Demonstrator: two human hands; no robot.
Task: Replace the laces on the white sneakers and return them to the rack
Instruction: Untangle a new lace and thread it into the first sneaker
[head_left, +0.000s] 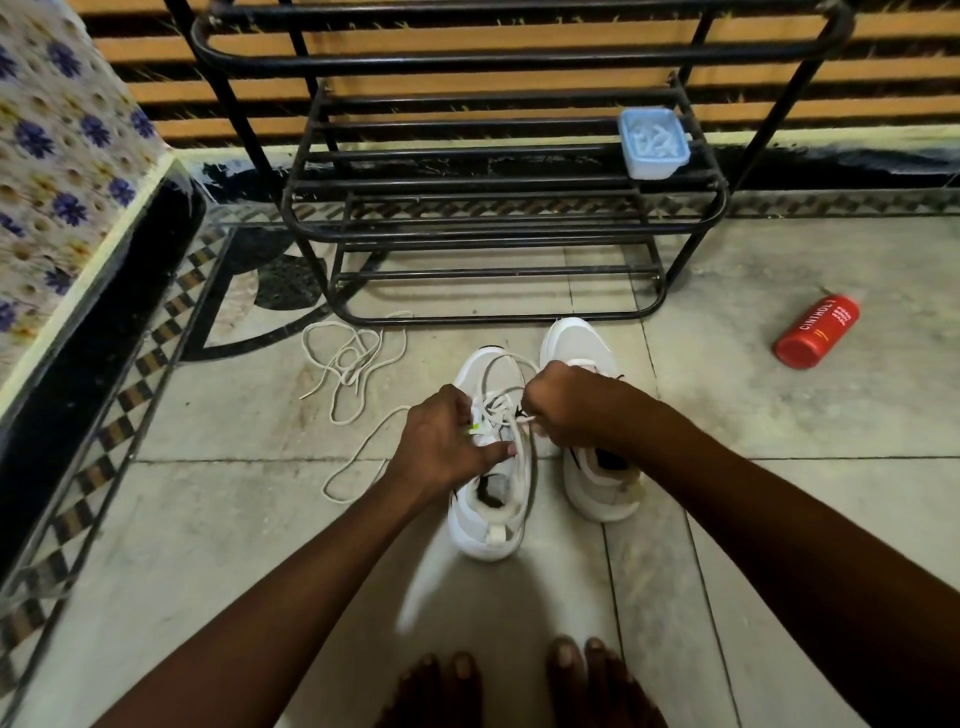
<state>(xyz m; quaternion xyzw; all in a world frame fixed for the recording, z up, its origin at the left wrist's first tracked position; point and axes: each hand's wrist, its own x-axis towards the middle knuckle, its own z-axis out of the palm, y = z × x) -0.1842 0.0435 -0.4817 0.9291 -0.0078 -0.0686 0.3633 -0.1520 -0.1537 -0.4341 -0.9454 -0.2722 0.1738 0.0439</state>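
Two white sneakers stand side by side on the tiled floor, toes toward the black metal rack. Over the left sneaker my left hand holds the tongue area, thumb stretched across the shoe's opening. My right hand is curled tight around the end of a white lace that loops over the left sneaker's toe. The right sneaker sits partly under my right wrist. A loose off-white lace lies tangled on the floor to the left.
A pale blue plastic tub sits on the rack's middle shelf at the right. A red bottle lies on the floor at the right. A floral-covered ledge runs along the left. My bare toes are at the bottom edge.
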